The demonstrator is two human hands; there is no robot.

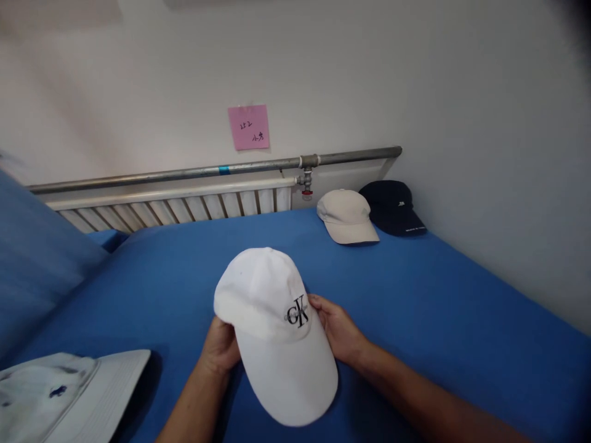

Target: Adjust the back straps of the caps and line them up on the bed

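A white baseball cap [270,332] with a black and grey letter logo is held in front of me over the blue surface, its brim towards me. My left hand [222,344] grips it from the left, with the fingers mostly hidden beneath the cap. On the other side my right hand [337,326] is closed on the edge near the logo, its fingertips against the crown. A pale cap [69,394] with a small dark emblem lies at the lower left, partly cut off by the frame.
At the far right of the blue-covered surface [184,277] a beige cap [346,215] sits against a dark navy cap [392,206]. Behind runs a metal pipe [184,175] with a red-handled valve above a white radiator [175,206]. A pink note [249,127] is on the wall; blue cloth hangs left.
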